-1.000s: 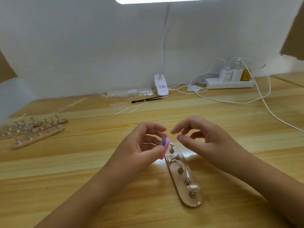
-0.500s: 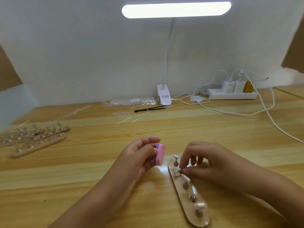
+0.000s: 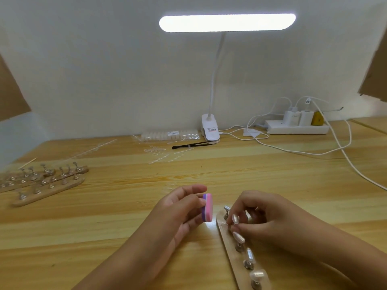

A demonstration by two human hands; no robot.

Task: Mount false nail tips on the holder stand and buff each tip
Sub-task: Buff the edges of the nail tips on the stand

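Right hand pinches a nail tip over the holder stand on the bench, left hand pinches the buffer block just beside it: best to press the tip down squarely and gently so it seats

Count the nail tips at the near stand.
4 tips: one pinched by the right hand, three along the stand toward the camera. The hand may hide more.

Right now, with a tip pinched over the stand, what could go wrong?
1. The right hand pinches a glossy nail tip over the holder stand; it could slip from the fingers or seat crooked.
2. That hand's palm sits right beside the mounted tips; a nudge might knock one off.
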